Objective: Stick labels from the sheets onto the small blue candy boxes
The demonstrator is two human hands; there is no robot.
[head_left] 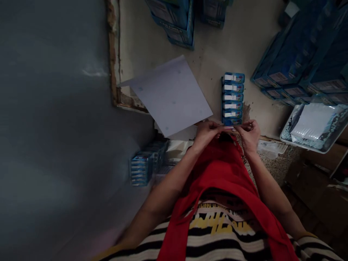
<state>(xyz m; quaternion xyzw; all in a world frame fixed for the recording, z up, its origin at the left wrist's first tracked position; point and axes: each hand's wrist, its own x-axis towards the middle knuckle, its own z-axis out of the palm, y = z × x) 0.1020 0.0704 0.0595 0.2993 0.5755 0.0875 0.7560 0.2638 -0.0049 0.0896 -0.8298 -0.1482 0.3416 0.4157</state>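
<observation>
A row of small blue packs stands near the front edge of the table, and most of them carry a white label across the top. The nearest blue pack shows no white label. Just in front of it my left hand and my right hand come close together, thumbs and fingers pinched. A thin pale strip shows between the fingertips, too small to name. To the left of the row, a large white sheet with a few faint spots lies partly over the table's edge.
Stacked blue boxes stand at the back, and larger stacks fill the right. A tray holding a plastic-wrapped white bundle sits at the right front. More blue packs are below the table's left corner, beside a grey surface.
</observation>
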